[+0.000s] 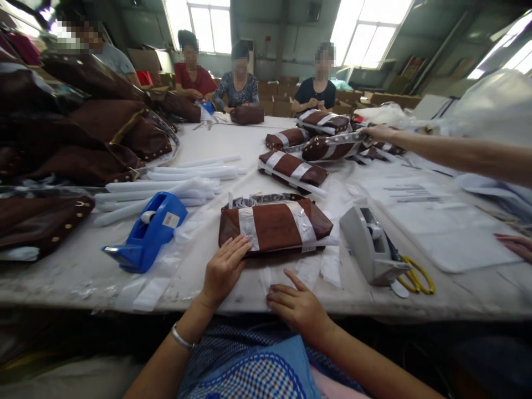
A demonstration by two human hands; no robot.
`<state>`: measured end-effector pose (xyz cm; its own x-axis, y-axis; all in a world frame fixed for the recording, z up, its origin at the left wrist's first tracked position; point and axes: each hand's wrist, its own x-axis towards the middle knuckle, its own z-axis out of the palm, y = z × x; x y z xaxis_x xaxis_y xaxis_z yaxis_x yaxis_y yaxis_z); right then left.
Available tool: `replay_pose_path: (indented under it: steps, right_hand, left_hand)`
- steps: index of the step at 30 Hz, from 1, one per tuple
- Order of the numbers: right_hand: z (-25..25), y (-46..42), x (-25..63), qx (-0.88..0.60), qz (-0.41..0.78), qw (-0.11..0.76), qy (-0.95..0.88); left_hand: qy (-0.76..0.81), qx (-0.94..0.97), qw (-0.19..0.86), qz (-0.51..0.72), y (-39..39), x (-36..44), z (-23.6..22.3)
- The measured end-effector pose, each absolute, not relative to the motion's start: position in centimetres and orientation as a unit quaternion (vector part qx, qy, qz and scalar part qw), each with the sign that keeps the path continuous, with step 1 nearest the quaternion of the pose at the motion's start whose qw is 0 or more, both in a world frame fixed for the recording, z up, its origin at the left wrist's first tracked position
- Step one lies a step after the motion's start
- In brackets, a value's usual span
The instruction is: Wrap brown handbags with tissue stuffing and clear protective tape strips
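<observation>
A brown handbag [272,224] lies on the table in front of me, with whitish strips wrapped across it near both ends. My left hand [226,266] rests its outstretched fingers on the bag's lower left corner, over one of the strips. Below the bag, close to the table's front edge, my right hand [301,307] is apart from it, fingers spread and holding nothing. A studded strap [286,198] runs along the bag's far side. To the left stands a blue tape dispenser [152,233], and a grey tape dispenser [366,244] stands to the right.
Scissors with yellow handles [415,275] lie beside the grey dispenser. White rolls [178,188] and piled brown bags [103,133] take up the left. Wrapped bags [295,169] lie beyond mine. Another person's arm [449,152] reaches in from the right; several people sit across the table [233,136].
</observation>
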<state>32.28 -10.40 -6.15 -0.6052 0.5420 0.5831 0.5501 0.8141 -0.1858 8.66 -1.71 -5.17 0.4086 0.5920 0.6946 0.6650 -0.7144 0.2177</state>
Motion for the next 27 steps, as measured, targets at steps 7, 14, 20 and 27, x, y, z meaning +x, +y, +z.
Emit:
replay_pose_path:
  steps: [7,14,20,27]
  right_hand:
    - [-6.2,-10.5,28.5,-0.271,0.003,0.362,-0.892]
    - [-6.7,-10.2,27.4,-0.259,0.061,0.365,-0.893]
    - [-6.2,-10.2,27.7,-0.232,0.096,0.348,-0.903]
    - [-6.2,-11.3,31.7,-0.315,0.108,0.269,-0.904]
  left_hand:
    - [-0.363,-0.844,0.05,-0.391,-1.6,8.4,-5.6]
    - [-0.359,-0.85,0.057,-0.382,-1.5,8.3,-5.9]
    - [-0.356,-0.849,0.056,-0.387,-1.7,8.3,-5.8]
    - [-0.354,-0.849,0.055,-0.389,-2.3,8.5,-5.8]
